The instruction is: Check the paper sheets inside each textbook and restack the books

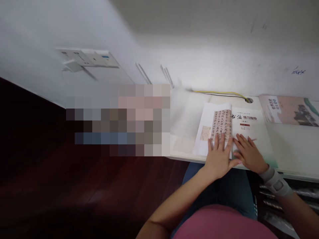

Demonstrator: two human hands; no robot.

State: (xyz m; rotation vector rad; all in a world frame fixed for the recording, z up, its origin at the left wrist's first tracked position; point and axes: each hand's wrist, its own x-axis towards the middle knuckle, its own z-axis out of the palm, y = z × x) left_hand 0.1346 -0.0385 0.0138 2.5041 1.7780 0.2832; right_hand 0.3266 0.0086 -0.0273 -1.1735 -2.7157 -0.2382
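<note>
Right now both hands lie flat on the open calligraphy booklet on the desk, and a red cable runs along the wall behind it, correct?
Not quite: the cable is yellow, not red, as the head view shows. The rest holds: the left hand and the right hand lie flat on the open calligraphy booklet on the desk, and the cable runs along the wall behind it.

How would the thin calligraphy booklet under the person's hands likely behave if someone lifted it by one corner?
The booklet looks thin and soft-covered, so it would probably droop. Its folded-back page already bends, suggesting floppy paper. It lies flat on the desk, so it should slide, not roll.
</note>
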